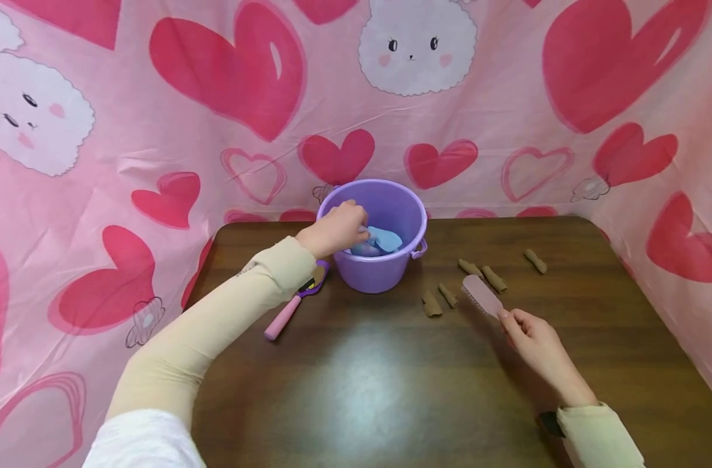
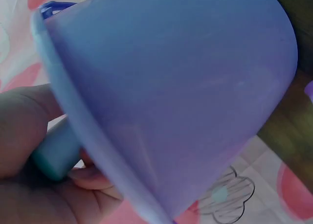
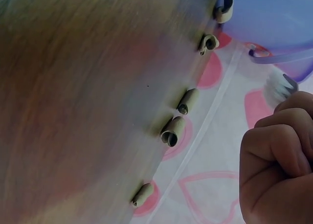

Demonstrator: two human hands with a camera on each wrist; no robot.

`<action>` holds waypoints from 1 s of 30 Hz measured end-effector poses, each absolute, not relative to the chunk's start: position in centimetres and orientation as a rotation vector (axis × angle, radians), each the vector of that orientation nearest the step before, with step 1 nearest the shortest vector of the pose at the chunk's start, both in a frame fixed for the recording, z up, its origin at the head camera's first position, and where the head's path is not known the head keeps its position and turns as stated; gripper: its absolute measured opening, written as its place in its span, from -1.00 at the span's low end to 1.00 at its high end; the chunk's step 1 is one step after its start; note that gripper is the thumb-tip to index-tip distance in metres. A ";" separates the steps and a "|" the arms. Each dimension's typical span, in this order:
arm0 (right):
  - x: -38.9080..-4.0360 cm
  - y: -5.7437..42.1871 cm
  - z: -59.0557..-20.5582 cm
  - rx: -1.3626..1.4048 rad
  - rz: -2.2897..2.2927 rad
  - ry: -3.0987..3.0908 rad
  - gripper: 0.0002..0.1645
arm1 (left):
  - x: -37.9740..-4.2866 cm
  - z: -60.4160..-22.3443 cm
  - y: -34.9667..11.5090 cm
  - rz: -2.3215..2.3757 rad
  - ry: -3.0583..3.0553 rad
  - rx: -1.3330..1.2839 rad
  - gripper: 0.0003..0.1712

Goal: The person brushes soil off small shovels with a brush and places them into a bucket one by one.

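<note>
My left hand reaches over the near left rim of a purple bucket. It grips the handle of a light blue toy shovel, whose broad blade shows inside the bucket. The left wrist view shows the handle's rounded end between thumb and fingers, beside the rim. Out to the right of the bucket, my right hand pinches the handle of a small pink brush above the table. Its pale bristles show past the curled fingers in the right wrist view.
Several brown curled pieces lie right of the bucket on the dark wooden table. A pink-handled tool with a purple head lies left of it, partly behind the left sleeve. A pink heart-patterned cloth hangs close behind.
</note>
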State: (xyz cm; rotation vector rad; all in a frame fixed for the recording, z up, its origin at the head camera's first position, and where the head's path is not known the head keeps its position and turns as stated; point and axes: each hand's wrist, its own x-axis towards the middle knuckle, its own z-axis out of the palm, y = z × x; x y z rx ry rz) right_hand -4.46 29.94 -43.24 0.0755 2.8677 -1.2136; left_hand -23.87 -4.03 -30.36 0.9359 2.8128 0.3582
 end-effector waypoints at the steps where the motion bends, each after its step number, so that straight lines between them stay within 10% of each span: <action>1: -4.5 29.9 -43.3 0.073 -1.215 2.868 -0.51 | -23.8 -30.4 -3.9 0.347 2.795 0.928 -0.81; 30: -4.3 29.8 -43.0 0.101 -1.191 2.849 -0.47 | -20.7 -29.8 -5.3 0.589 3.085 0.877 -0.78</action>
